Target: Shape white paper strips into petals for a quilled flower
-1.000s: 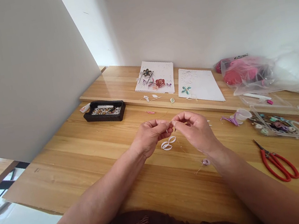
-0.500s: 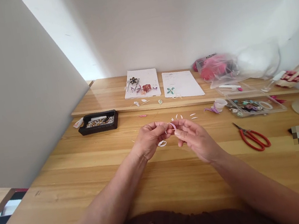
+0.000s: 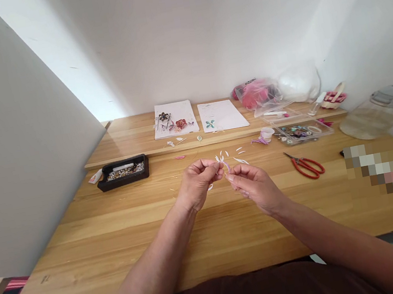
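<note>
Over the middle of the table, my left hand (image 3: 203, 182) is closed in a pinch at thumb and index finger. My right hand (image 3: 251, 183), just to its right and slightly lower, pinches too. Between the fingertips runs a thin curved lilac strip (image 3: 227, 166), which looks like thread or ribbon; both hands hold it. Several small white petal-shaped pieces (image 3: 240, 152) lie on the wood just beyond my fingers. Another white looped piece (image 3: 210, 187) shows partly behind my left hand. Whatever else the fingertips cover is hidden.
Red-handled pliers (image 3: 305, 167) lie to the right. A black tray of beads (image 3: 124, 181) sits left. Behind are a small white cup (image 3: 267, 134) with lilac thread, a clear parts box (image 3: 325, 131), and a raised shelf (image 3: 128, 146) bearing papers with flower pieces.
The view has shifted to the right and shows more of the table's right side. My fingertips have moved slightly apart, with the right ones lower, and the lilac strip shows longer between them.
</note>
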Demonstrator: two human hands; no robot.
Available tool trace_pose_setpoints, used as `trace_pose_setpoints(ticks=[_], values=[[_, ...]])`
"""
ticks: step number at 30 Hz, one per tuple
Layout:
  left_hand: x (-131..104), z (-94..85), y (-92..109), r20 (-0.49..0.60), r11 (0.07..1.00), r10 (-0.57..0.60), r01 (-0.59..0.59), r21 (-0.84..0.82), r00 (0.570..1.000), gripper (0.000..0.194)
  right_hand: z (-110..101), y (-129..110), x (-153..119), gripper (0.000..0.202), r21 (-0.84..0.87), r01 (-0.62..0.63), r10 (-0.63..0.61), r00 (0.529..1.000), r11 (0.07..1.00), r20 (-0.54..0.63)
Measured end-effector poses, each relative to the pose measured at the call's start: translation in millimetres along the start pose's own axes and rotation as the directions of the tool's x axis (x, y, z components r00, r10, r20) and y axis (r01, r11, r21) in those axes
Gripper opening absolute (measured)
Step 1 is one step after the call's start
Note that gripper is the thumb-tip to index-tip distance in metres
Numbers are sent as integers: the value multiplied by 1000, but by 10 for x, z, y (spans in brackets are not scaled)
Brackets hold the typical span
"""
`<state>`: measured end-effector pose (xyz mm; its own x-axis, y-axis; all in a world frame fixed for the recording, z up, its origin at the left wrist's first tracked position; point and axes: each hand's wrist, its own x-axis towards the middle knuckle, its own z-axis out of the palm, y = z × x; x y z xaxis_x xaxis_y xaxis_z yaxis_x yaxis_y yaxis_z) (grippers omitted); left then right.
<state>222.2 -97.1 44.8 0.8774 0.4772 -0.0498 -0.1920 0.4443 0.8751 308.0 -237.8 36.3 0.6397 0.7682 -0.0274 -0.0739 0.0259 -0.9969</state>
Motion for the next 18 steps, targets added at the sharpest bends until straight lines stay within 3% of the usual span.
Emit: trace_pose_setpoints(ticks=[9, 18], values=[[-63, 54, 7, 37, 998, 30, -32, 54, 999, 31, -2, -8, -106, 28, -51, 9, -11, 999, 999, -43], [-105, 44, 17, -14, 970, 139, -133, 203, 990, 29, 28, 46, -157, 27, -172, 123, -135, 989, 977, -65]])
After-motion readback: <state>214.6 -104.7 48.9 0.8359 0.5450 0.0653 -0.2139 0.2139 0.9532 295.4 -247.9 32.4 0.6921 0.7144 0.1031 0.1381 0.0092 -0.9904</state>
